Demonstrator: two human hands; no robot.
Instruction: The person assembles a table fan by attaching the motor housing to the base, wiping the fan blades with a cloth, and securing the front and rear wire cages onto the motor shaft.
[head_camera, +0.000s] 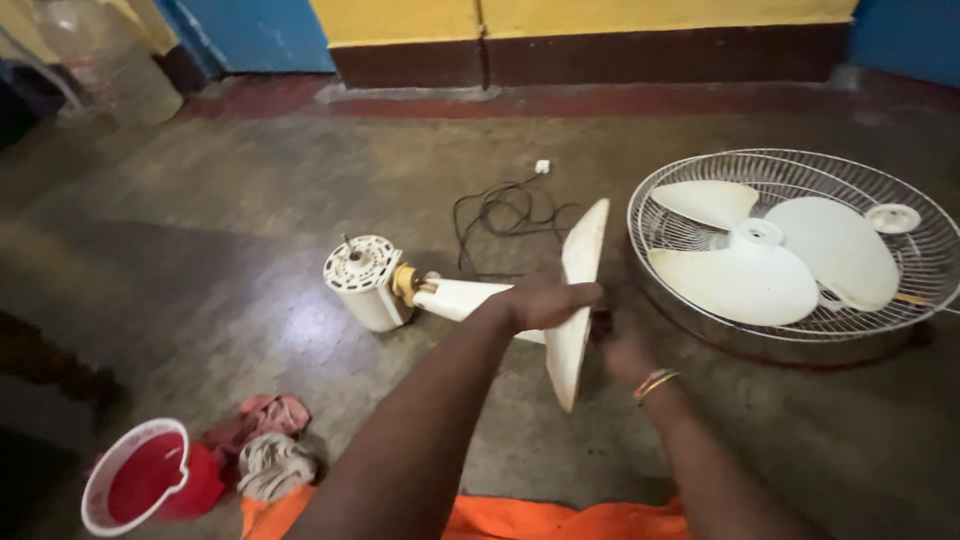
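A cream fan stand lies on its side on the floor. Its round base (578, 300) is turned edge-on toward me, and its neck (455, 296) runs left to the white motor housing (362, 281). My left hand (545, 300) grips the rim of the round base from the near side. My right hand (625, 350) is behind the base at its underside, wearing thin bangles at the wrist; its fingers are blurred and partly hidden. A black power cord (505, 215) with a white plug lies coiled just beyond.
A wire fan guard (700, 175) lies at the right with the three-blade fan blade (760, 255) and a small white cap (892, 217) inside it. A red bucket (150, 480) and crumpled rags (265, 450) sit at lower left. Orange cloth (540, 520) covers my lap. A wall runs along the back.
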